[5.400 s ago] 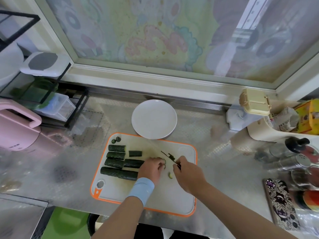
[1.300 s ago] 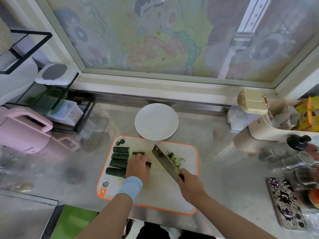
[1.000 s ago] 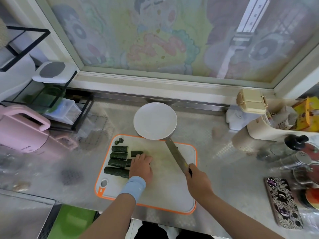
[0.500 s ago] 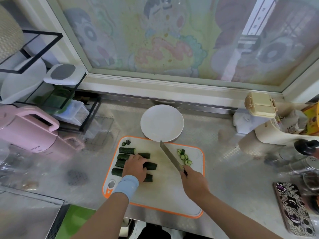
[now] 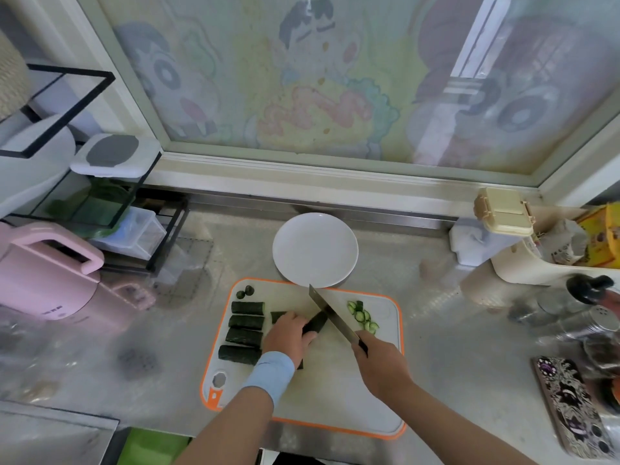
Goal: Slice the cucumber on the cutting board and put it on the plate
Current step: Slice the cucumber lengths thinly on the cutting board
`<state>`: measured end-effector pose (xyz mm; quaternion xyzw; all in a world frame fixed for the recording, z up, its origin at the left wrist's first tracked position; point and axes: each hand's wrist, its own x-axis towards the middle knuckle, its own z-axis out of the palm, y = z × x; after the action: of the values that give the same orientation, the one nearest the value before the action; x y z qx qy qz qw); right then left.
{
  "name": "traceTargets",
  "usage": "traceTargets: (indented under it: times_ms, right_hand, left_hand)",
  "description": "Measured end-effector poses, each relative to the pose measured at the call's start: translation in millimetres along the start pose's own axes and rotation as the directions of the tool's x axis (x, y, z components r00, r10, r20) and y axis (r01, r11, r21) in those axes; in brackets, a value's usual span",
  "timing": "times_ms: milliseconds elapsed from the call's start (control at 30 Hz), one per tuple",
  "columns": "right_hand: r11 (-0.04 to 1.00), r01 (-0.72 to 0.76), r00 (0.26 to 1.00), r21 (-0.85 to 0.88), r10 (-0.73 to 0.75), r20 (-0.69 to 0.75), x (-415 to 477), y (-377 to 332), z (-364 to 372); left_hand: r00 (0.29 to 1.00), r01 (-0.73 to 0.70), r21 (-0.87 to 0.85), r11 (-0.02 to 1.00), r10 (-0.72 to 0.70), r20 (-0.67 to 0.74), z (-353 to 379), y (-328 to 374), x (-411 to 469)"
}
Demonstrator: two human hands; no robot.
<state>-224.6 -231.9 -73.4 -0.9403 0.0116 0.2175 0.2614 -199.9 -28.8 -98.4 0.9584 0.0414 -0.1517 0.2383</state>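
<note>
The left hand [image 5: 290, 337], wearing a pale blue wristband [image 5: 271, 372], is pinning a dark cucumber chunk [image 5: 315, 325] to the middle of the orange-rimmed cutting board [image 5: 335, 397]. Its fingers are curling over the piece. The right hand [image 5: 380, 367] is clenching its fingers round the handle of one knife [image 5: 330, 313]. The blade is slanting away and to the left, meeting the free end of the held chunk.

Four more chunks [image 5: 244, 336] are lying side by side in a column on the left part of the board. A fifth [image 5: 278, 316] is peeking out beyond the left knuckles, and another dark bit is showing just beside the wristband. Two small end nubs [image 5: 245, 292] are sitting at the far left corner. On the right part, a loose heap of thin slices [image 5: 362, 317] is lying just past the blade; I cannot tell how many there are.

One white plate [image 5: 315, 250] is resting on the bench [image 5: 453, 347] at the board's far edge, and the knife tip is reaching almost to its rim.

To the right, one phone [image 5: 570, 404] in a patterned case is lying flat near several shakers [image 5: 600, 323]. To the left, a pink kettle [image 5: 43, 273] and a black wire rack [image 5: 100, 196] are standing. Farther off, a beige box [image 5: 503, 211] is sitting below the window [image 5: 302, 78], which is showing cartoon pictures.
</note>
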Motion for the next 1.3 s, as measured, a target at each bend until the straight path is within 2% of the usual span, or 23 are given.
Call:
traceTargets:
  times_ms: [200, 467, 700, 867, 1000, 1300]
  right_hand:
    - [0.998, 0.019, 1.0, -0.052, -0.02, -0.02, 6.8, -0.3, -2.6]
    - [0.993, 0.047, 0.998, -0.11, -0.043, 0.041, 13.0, -0.3, -14.9]
    - [0.991, 0.062, 0.994, -0.119, -0.051, 0.095, 16.4, 3.2, -21.3]
    - [0.981, 0.128, 0.988, -0.144, -0.113, 0.105, 15.8, 2.1, -18.6]
    - [0.97, 0.181, 0.983, -0.16, -0.172, 0.07, 10.6, 0.2, -16.3]
    - [0.949, 0.183, 0.983, -0.256, -0.176, 0.049, -1.9, 3.0, -3.9]
  left_hand:
    - [0.996, 0.089, -0.08, 0.993, -0.086, 0.032, 11.5, 12.6, 5.4]
    - [0.999, 0.037, -0.143, 0.989, -0.034, 0.022, 12.7, 11.6, -0.7]
    - [0.998, 0.049, -0.121, 0.991, -0.043, 0.052, 17.1, 11.7, -7.6]
    - [0.994, -0.101, -0.049, 0.994, 0.098, -0.058, 25.1, 17.5, -7.1]
    - [0.978, -0.196, -0.013, 0.981, 0.194, -0.078, 28.3, 20.2, -2.3]
    - [0.962, -0.235, -0.025, 0.972, 0.229, -0.149, 29.5, 22.1, 0.4]
